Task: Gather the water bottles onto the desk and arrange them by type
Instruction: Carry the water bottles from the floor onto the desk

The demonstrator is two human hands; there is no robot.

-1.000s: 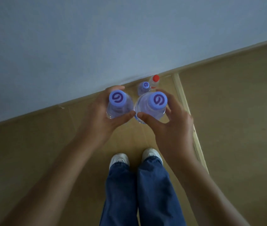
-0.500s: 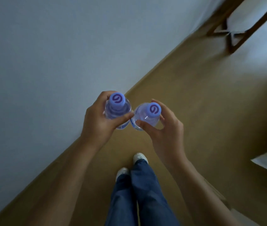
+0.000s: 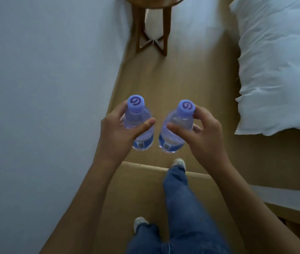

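Two small clear water bottles with purple caps, both held up in the air over the floor, none on a desk; left bottle [image 3: 139, 129] sits in the left hand [image 3: 117, 133], fingers wrapped behind the shoulder and thumb pressed across the front of the body, cap tilted a bit to the far left; right bottle [image 3: 175, 131] sits in the right hand [image 3: 203, 133], thumb across the front, fingers curled round the far side up near the cap, cap tilted a bit to the far right; bottles side by side, close at the bases with a narrow gap, not touching, caps leaning apart; each has a blue label band low on the body with a small white code patch facing the camera; both caps carry a darker purple swirl mark; both forearms bare, reaching in from the near edge; below the bottles the person's legs in blue jeans [image 3: 182, 208] and light shoes, one foot ahead of the other on the tan floor [image 3: 165, 79]; pale wall [image 3: 44, 79] runs along the left; wooden furniture legs [image 3: 152, 39] at far centre by the wall; bed with white crumpled bedding [image 3: 281, 66] on the right, its wooden frame below
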